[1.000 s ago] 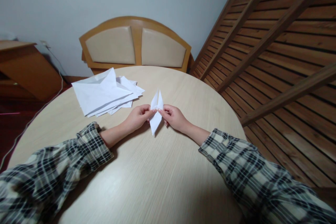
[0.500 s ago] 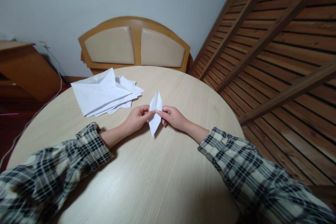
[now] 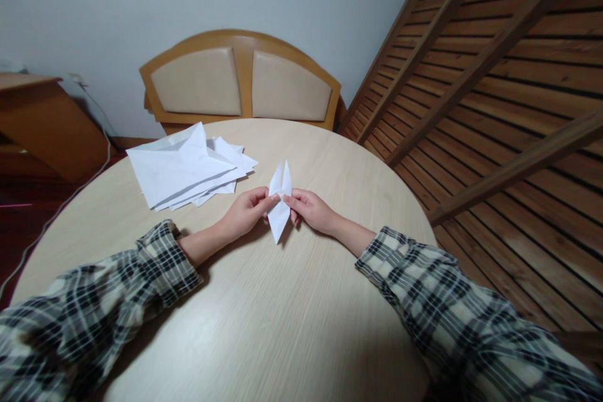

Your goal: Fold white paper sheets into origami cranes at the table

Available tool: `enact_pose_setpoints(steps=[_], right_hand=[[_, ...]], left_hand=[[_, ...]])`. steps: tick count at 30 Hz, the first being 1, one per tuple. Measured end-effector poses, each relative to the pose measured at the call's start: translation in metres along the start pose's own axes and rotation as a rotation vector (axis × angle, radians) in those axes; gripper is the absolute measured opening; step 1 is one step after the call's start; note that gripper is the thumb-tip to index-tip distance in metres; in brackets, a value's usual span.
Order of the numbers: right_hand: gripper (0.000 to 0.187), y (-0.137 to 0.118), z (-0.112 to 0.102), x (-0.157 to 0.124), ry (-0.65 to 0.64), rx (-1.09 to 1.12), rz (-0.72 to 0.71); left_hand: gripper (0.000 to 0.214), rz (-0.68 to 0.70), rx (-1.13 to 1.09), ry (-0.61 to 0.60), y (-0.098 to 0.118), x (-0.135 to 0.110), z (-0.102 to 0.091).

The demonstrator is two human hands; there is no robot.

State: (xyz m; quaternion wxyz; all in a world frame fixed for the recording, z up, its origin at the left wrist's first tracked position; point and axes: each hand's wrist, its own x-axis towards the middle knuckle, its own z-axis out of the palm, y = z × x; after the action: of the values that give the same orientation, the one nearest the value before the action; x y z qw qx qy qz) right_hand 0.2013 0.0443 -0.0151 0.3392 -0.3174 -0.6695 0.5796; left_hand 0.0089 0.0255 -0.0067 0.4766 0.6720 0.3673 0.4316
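A small white folded paper (image 3: 279,221), long and diamond-shaped, is held over the middle of the table. Its far end splits into two narrow points, and its near end comes to one tip. My left hand (image 3: 249,208) pinches the left edge, thumb on top and fingers beneath. On the right edge, my right hand (image 3: 311,208) grips the paper in the same way. Both thumbs lie close together near the paper's centre. The fingers under it are partly hidden.
Several white paper sheets (image 3: 183,169) lie in a loose pile at the table's far left. The round wooden table (image 3: 264,326) has a padded wooden headboard (image 3: 245,85) behind it. A slatted wooden panel (image 3: 499,107) leans along the right. Left stands a wooden cabinet (image 3: 47,119).
The thumbs have shifted slightly apart on the folded paper. Its two far points now lie a little flatter, turned more towards me. The pile of sheets has stayed put.
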Motion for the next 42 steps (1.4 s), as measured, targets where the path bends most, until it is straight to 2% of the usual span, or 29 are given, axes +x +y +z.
enact_pose_setpoints(steps=[4,10,20,26,28,30,33,35,42], right_hand=[[0.038,-0.002,-0.001,-0.001,0.05,-0.022,-0.009],[0.036,-0.003,-0.002,-0.001,0.117,0.07,-0.02],[0.041,-0.007,0.001,0.002,0.184,0.161,-0.009],[0.047,-0.004,-0.001,0.003,0.173,0.169,0.041],[0.048,-0.004,-0.001,0.002,0.153,0.18,0.039],[0.048,-0.005,-0.001,0.002,0.111,0.184,0.049],[0.048,-0.007,-0.001,0.0,0.02,0.191,0.084],[0.048,-0.008,-0.001,-0.001,-0.03,0.193,0.1],[0.042,-0.013,-0.002,-0.001,-0.111,0.117,0.111]], left_hand=[[0.036,-0.025,-0.019,0.005,0.002,0.001,0.0],[0.035,-0.057,-0.057,-0.084,0.003,0.0,0.0],[0.034,-0.057,0.079,-0.243,0.009,-0.005,0.003],[0.037,-0.049,0.125,-0.268,0.012,-0.005,0.002],[0.039,-0.031,0.101,-0.251,0.013,-0.005,0.002],[0.036,-0.03,0.012,-0.182,0.012,-0.004,0.001],[0.023,-0.093,-0.197,-0.042,0.009,-0.002,0.002],[0.022,-0.136,-0.296,0.001,0.006,-0.001,0.001],[0.023,-0.111,-0.332,-0.04,-0.002,0.002,-0.003]])
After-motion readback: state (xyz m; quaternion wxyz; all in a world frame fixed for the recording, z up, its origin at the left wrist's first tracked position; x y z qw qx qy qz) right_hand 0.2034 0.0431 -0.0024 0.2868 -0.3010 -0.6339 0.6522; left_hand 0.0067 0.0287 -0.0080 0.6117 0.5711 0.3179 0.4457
